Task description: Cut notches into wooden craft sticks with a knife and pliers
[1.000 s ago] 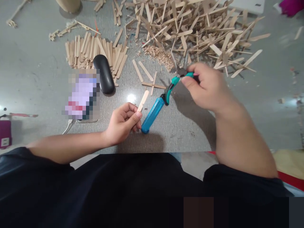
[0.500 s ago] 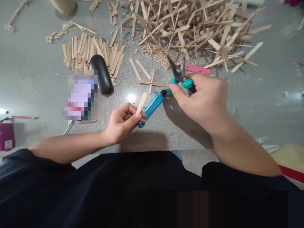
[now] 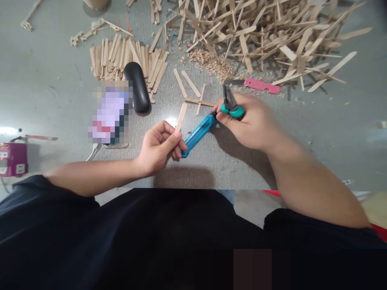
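Note:
My left hand (image 3: 160, 145) is closed, pinching a wooden craft stick (image 3: 182, 116) between thumb and fingers, its free end pointing up and away. Under those fingertips lies the lower end of a blue utility knife (image 3: 198, 135); whether they touch it I cannot tell. Pliers with teal handles (image 3: 237, 112) are gripped in my right hand (image 3: 256, 123), jaws pointing away from me and close together. My right thumb is beside the knife's black tip. Two craft sticks crossed over each other (image 3: 198, 101) lie just beyond the knife, with two loose sticks (image 3: 190, 83) behind them.
A large heap of craft sticks (image 3: 260, 32) covers the back. Before it lie wood chips (image 3: 211, 64) and a pink-handled knife (image 3: 262, 85). To the left are a row of sticks (image 3: 115, 56), a black case (image 3: 136, 86) and a phone (image 3: 110, 112) with a cable.
The pliers' jaws have come together from wide apart, and my right fingers have closed round the handles. My left hand keeps its stick. The whole view has shifted slightly.

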Available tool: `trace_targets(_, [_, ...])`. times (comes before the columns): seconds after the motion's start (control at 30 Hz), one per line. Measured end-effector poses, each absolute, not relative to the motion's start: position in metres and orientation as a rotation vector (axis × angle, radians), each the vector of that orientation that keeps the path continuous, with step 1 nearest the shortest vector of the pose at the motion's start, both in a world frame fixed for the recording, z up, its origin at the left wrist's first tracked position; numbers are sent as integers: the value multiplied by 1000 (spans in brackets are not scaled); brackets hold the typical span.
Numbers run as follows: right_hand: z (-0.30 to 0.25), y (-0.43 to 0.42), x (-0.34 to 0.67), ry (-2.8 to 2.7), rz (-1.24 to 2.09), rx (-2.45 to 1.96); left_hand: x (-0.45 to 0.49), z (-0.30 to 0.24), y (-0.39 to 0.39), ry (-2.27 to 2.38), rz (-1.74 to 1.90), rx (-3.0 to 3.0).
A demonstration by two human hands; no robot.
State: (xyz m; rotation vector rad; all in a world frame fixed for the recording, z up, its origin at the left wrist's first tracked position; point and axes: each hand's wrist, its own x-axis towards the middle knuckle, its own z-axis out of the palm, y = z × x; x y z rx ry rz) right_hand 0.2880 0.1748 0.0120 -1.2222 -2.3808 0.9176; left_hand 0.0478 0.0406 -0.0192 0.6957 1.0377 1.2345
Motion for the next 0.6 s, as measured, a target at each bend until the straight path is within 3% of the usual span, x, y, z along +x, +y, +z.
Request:
trace_targets(0.1, [23,164,287,-2399,941,-1246,47,-17,40,1053,1209,716])
trace_targets(0.3, [34,147,285,-2545,527,-1270,49,-15,37,1078,1239,758])
trace_targets(0.6, [22,132,285,-2603,491,-1182,49,-22,34,1014,1283,934])
